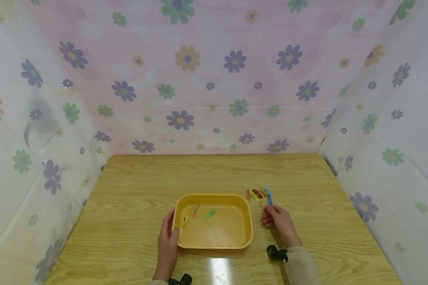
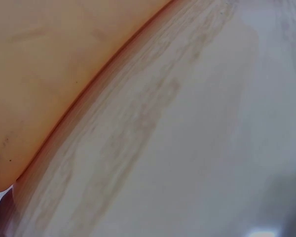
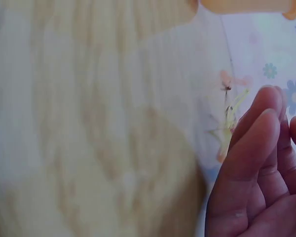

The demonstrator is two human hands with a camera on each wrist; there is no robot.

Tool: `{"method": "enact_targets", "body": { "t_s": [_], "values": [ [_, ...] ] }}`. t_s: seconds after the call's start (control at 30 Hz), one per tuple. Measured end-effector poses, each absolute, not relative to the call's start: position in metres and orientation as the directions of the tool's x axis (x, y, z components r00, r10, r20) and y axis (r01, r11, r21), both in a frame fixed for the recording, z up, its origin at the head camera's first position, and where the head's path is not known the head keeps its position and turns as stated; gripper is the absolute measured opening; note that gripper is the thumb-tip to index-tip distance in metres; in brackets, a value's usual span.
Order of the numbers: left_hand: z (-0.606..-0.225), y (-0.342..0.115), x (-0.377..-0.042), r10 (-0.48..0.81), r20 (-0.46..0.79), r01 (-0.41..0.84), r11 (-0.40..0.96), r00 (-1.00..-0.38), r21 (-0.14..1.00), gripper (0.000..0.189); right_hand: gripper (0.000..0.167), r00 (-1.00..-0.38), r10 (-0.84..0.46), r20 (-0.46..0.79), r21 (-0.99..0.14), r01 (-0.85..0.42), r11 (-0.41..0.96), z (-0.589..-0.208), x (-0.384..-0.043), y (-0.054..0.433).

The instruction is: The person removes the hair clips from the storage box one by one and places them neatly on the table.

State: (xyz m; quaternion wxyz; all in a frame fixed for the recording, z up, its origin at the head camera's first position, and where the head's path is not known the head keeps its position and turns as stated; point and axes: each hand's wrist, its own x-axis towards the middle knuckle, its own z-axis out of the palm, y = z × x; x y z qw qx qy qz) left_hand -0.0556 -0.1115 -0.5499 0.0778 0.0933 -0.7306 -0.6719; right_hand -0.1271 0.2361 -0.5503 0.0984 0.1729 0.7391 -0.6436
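Note:
A yellow plastic tray point(image 1: 214, 246) stands on the table, its left rim gripped by my left hand point(image 1: 167, 241) with the thumb on the near side. Inside lie a yellow hair clip point(image 1: 185, 221), a green hair clip point(image 1: 210, 213) and a thin brownish clip point(image 1: 196, 211). Right of the tray, my right hand point(image 1: 279, 222) has its fingertips at a blue hair clip point(image 1: 269, 199). In the right wrist view its fingers point(image 3: 251, 143) bend gently, with a gap to the thumb and nothing visible between them. The left wrist view shows the tray's side point(image 2: 64, 59) but little of the hand.
Beyond my right fingertips lies a small group of clips: an orange clip point(image 1: 248, 194), a yellow clip point(image 1: 254, 196), a dark red clip point(image 1: 257, 193) and a light blue clip point(image 1: 266, 191). Flower-printed cloth point(image 1: 214, 79) encloses the wooden table point(image 1: 146, 174) at the back and sides.

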Motion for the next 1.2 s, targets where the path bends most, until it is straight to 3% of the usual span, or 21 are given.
{"method": "enact_targets", "body": {
  "t_s": [0.43,0.73,1.2],
  "values": [
    [-0.55,-0.112,-0.056,-0.235,0.01,-0.007,0.072,-0.972,0.997,0.054,0.043,-0.97,0.014,-0.244,-0.949,0.242,0.203,-0.519,-0.124,0.224],
    [-0.55,-0.113,-0.056,-0.237,0.015,-0.002,0.07,-0.971,0.998,0.054,0.036,-0.971,-0.114,-0.209,-0.953,0.176,0.249,-0.492,-0.128,0.207],
    [-0.551,-0.114,-0.056,-0.238,-0.005,-0.019,0.054,-0.971,0.998,0.053,0.043,-0.926,-0.334,-0.176,-0.94,0.058,0.336,-0.466,-0.14,0.182]
  ]
}}
